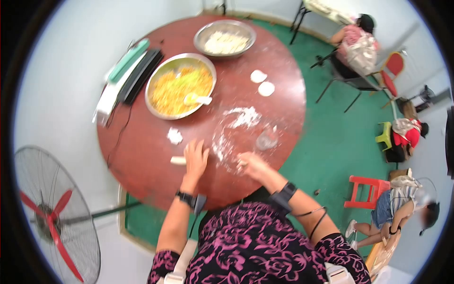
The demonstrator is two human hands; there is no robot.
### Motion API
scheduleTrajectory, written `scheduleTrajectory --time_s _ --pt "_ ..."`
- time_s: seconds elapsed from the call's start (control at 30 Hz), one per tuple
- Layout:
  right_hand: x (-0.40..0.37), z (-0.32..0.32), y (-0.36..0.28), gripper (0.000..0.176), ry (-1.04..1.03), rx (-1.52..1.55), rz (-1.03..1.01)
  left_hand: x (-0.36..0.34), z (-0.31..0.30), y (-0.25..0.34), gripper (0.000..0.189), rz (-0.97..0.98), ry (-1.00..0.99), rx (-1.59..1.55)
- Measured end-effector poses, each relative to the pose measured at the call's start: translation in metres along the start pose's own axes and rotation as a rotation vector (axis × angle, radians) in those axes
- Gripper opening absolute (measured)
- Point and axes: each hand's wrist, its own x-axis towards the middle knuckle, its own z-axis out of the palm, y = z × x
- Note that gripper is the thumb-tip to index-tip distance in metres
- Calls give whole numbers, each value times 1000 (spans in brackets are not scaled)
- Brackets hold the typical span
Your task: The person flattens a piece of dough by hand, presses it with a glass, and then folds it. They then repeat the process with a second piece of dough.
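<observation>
My left hand lies palm down on the round red table with its fingers stretched and apart. A short pale dough roll sticks out beside that hand, and part of it may be hidden under it. My right hand is held over the table with its fingers curled together; whatever they pinch, if anything, is hidden. Near it stands a clear glass. Scattered flour marks the tabletop, and a small white heap sits above my left hand. Two round dough wrappers lie farther off.
A metal bowl holds yellow shredded filling and a white spoon. Behind it is another bowl with pale pieces. Black and green devices line the left edge. A fan stands left; people sit right near a red stool.
</observation>
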Motion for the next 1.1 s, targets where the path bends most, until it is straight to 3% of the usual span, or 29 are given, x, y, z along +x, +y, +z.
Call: scheduleTrajectory --time_s 0.03,0.1,0.17,0.23,0.3,0.37,0.4,0.5,0.53,0.63,0.77,0.83,0.9,0.97,1.07,1.1 --pt "-3 17 -1 9 79 -116 -103 2 5 13 36 -38 26 -149" --pt "-1 47 -10 13 134 -566 -167 4 33 31 40 -397 -35 -793" --pt "-13 72 -11 17 143 -955 -637 22 17 73 56 -929 -190 -1602" --pt "-7 81 1 22 219 -1275 -964 34 22 75 65 -1000 -326 -1778" --pt "-20 95 -5 26 290 -1363 -929 49 2 95 71 -1034 -279 -1882" --pt "-38 109 -13 29 372 -1421 -1301 52 -3 91 73 -1041 -279 -2068" --pt "-40 108 -12 30 293 -1416 -1191 50 -4 90 73 -1054 -288 -2218" --pt "-31 103 -14 30 350 -1464 -1282 48 -6 88 74 -1112 -362 -2599" --pt "-35 104 -19 30 254 -1427 -1118 47 -6 90 74 -1097 -400 -2636" --pt "-17 100 -17 36 263 -1298 -1231 48 -9 95 73 -941 -490 -2618" --pt "-14 112 -18 56 320 -1518 -1288 44 -13 107 73 -591 -608 -2557" --pt "-62 142 -44 61 232 -1674 -873 44 -14 111 72 -463 -631 -2532" --pt "-65 147 -44 62 141 -1665 -786 47 -15 109 72 -402 -594 -2503" --pt "-33 132 -17 60 58 -1533 -1021 56 -13 97 72 -303 -530 -2434" --pt "-38 138 -9 59 -14 -1486 -1077 65 -9 79 71 -98 -514 -2271" --pt "-44 145 -14 58 146 -1555 -988 64 -8 78 71 -44 -538 -2244"
